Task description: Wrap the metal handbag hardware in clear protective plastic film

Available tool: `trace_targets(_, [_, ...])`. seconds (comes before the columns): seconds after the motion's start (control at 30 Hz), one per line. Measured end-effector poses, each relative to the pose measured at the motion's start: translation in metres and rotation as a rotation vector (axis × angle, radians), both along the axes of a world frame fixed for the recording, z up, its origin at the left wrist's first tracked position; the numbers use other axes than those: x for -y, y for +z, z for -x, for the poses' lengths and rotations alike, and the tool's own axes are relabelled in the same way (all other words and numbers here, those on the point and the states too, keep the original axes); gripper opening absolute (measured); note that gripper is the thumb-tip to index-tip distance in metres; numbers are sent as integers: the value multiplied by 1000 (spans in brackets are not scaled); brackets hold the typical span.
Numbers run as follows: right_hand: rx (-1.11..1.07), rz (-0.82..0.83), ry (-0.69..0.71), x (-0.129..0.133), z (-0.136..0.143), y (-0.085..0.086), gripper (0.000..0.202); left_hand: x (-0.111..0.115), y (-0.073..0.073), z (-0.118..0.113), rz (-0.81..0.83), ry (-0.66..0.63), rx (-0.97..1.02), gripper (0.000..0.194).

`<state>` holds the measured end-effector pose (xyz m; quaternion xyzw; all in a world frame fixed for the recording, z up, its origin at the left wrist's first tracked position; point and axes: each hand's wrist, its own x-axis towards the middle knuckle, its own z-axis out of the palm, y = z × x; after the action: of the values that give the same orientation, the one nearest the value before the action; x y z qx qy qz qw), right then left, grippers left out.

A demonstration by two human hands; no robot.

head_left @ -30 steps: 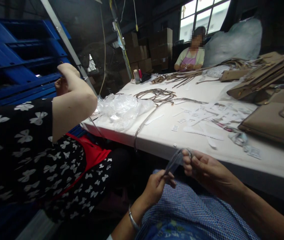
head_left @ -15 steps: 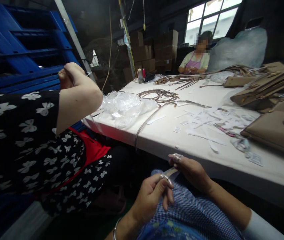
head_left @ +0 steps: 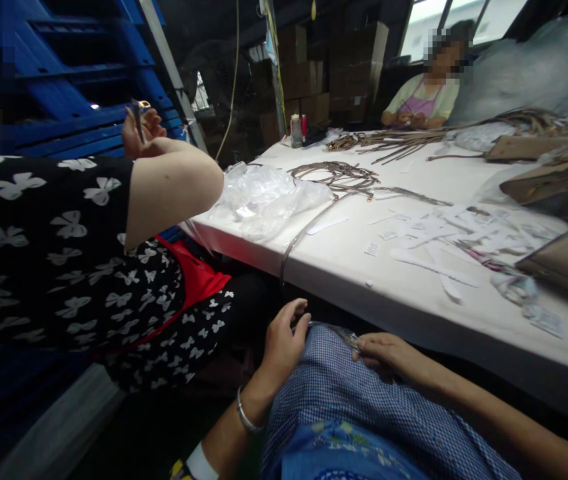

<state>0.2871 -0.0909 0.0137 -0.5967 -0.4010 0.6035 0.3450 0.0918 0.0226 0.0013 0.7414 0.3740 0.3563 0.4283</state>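
Note:
My left hand [head_left: 284, 340] is over the left edge of my lap, its fingers curved and the thumb apart from them; I see nothing held in it. My right hand [head_left: 389, 353] pinches a crumpled, shiny clear plastic strip [head_left: 345, 335] over the checked blue apron [head_left: 324, 380]. The strip's far end points toward my left thumb; whether it touches the thumb I cannot tell. In front of both hands runs the near edge of the white-covered table [head_left: 404, 293]. One thin strap [head_left: 297, 243] hangs over that edge.
Clear plastic bags [head_left: 264, 200], coiled brown straps [head_left: 334, 175], scattered white paper strips and tags [head_left: 454, 233] and brown handbags [head_left: 564, 260] lie on the table. A co-worker in a bow-print top [head_left: 64, 253] is close on my left; another person [head_left: 424, 100] sits across.
My hands have moved apart. The left has come off the plastic strip and its fingers have opened; the right keeps it. The view has shifted, and the co-worker's raised hand now shows a strap with a gold-coloured ring.

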Motion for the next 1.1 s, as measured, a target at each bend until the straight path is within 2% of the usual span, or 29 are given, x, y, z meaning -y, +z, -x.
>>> trace_targets(0.07, [-323,103,-42,-1,0,-1,26,18,-12,0,-170,-118,-56,28])
trace_targets(0.13, [-503,113,-67,-1,2,0,20,36,-24,-2,-276,-254,-91,35])
trace_targets(0.17, [-546,112,-71,0,4,2,19,41,-30,-4,-313,-281,-95,39])
trace_targets(0.23, [-561,91,-50,2,10,8,20,43,-40,-10,-364,-280,-84,39])
trace_targets(0.3, [-493,25,-13,6,16,13,26,33,-43,-14,-401,-279,-62,36])
trace_targets(0.43, [-283,-147,12,11,22,19,39,10,-30,-22,-426,-321,-62,31])
trace_targets(0.57, [-345,-277,-60,10,20,25,34,12,-13,-30,-195,-388,19,27])
trace_targets(0.7, [-362,-516,-299,0,14,47,34,33,-5,-34,94,-417,99,35])
trace_targets(0.77, [-208,-654,-394,-6,9,57,38,45,-2,-31,194,-447,112,37])
trace_targets(0.83, [86,-773,-422,-13,1,58,40,54,3,-25,278,-466,126,38])
trace_targets(0.9, [420,-847,-336,-18,-8,46,41,60,10,-18,367,-484,160,37])
trace_targets(0.97, [663,-890,-153,-18,-15,26,41,61,19,-10,478,-485,228,37])
trace_targets(1.03, [767,-918,44,-14,-16,6,39,56,30,-3,585,-452,302,37])
trace_targets(1.1, [778,-906,181,-6,-10,-6,35,44,37,2,676,-381,346,38])
